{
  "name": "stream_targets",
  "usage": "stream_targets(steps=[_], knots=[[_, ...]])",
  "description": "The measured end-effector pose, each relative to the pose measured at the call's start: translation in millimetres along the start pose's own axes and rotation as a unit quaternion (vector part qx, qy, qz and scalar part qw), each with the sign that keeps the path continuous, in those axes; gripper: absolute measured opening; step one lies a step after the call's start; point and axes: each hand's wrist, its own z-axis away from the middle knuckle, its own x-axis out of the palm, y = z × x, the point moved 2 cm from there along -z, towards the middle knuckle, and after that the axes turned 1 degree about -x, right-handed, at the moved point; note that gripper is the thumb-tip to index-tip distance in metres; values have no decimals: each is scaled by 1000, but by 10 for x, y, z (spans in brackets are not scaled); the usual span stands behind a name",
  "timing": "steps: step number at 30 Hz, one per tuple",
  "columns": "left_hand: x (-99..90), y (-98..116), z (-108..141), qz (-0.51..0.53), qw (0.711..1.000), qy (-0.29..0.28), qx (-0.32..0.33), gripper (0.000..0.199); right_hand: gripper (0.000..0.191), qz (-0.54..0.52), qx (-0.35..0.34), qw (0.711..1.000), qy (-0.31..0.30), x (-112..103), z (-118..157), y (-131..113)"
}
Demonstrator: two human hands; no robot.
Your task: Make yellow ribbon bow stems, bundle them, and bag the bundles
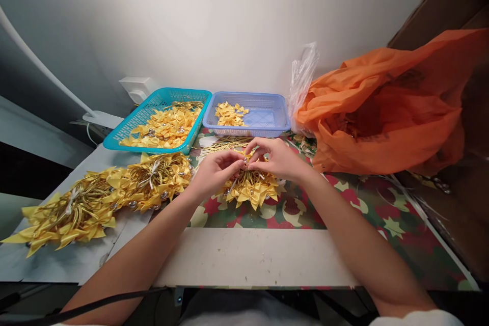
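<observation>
My left hand and my right hand meet over the middle of the table, fingertips pinched together. Between them is a small yellow ribbon bow with a silvery bell, mostly covered by the fingers. Right below lies a cluster of yellow ribbon bows with gold twist ties gathered at its centre. Behind the hands, loose gold ties are spread on the table. Two finished-looking bunches of bows, one at far left and one closer, are bound with white ties.
A teal basket full of bows stands back left. Beside it, a blue basket holds fewer bows. An orange bag slumps at right beside a clear plastic bag. A white lamp arches at left. Patterned covering lies on the table.
</observation>
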Motion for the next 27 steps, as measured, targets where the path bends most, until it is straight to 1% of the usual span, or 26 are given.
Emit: stream_targets(steps=[4, 8, 11, 14, 18, 23, 25, 27], knots=[[7, -26, -6, 41, 999, 17, 8, 20, 21, 13, 6, 1000, 0, 14, 1, -25], [34, -14, -4, 7, 1000, 4, 18, 17, 23, 13, 10, 1000, -1, 25, -4, -37], [32, 9, 7, -29, 999, 3, 24, 18, 24, 18, 16, 1000, -3, 24, -3, -41], [16, 38, 22, -65, 997, -2, 44, 24, 26, 21, 22, 1000, -8, 20, 1, -44], [11, 34, 31, -41, 998, -16, 46, 18, 29, 29, 16, 999, -10, 24, -1, -48], [4, 4, 14, -59, 997, 4, 48, 18, 28, 37, 8, 999, -9, -1, -12, -12], [-3, 0, 7, -60, 997, 3, 50, 18, 29, 32, -3, 999, -19, -21, -21, 14], [-9, -5, 3, -59, 997, -2, 48, 18, 24, 13, 8, 999, -33, -31, -35, 44]])
